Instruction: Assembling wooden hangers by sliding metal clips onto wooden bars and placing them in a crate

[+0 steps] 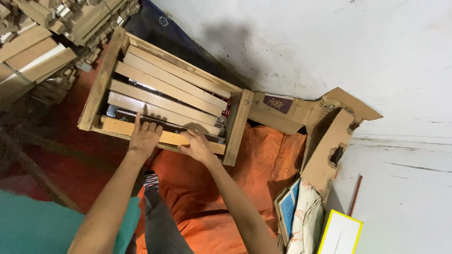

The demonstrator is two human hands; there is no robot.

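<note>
Both hands press flat on the nearest slat (pixel 162 135) of the crate (pixel 238 127): left hand (pixel 145 136) open, right hand (pixel 197 146) open. Push evenly, fingers off gaps.

Both arms are bare from the elbow down to the hand, with no sleeve on the forearms. The left hand (pixel 143 137) and the right hand (pixel 198 147) wear no glove, no ring and no watch that can be seen. At the bottom left, a teal garment (pixel 33 226) covers the body near the left arm. Between the arms there are dark grey trousers (pixel 160 226), and at their upper end a small patch with red, white and blue stripes (pixel 150 179).
</note>
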